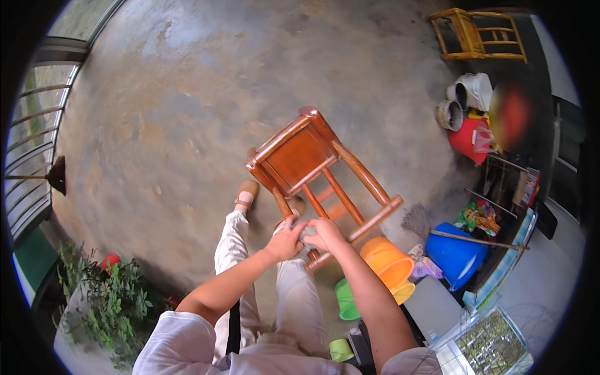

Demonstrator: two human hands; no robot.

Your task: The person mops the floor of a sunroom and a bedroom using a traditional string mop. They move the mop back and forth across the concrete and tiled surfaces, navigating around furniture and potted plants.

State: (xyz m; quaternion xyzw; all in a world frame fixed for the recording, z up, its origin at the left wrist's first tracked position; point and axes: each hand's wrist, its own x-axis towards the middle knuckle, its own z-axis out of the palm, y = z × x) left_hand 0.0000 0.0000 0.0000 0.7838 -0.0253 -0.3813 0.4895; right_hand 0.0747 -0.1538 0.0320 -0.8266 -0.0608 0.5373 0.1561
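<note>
Left hand (pixel 286 244) and right hand (pixel 325 235) were nearly together, fingers bent, greyish scrap (pixel 308 232) between them; could not tell whether either gripped scrap or chair. Brown chair (pixel 301 157) was just ahead of hands, back side nearest them, seat farther off. Orange bucket (pixel 379 255) sat right of right hand; mop (pixel 415 219) and blue bucket (pixel 455 253) lay farther right. Plant (pixel 122 306) stood well left of left hand.

A glossy red-brown wooden chair (pixel 300 157) sits angled mid-scene, seat far, slatted back near; a greyish thing (pixel 308 232), mostly hidden, is beside it.
</note>
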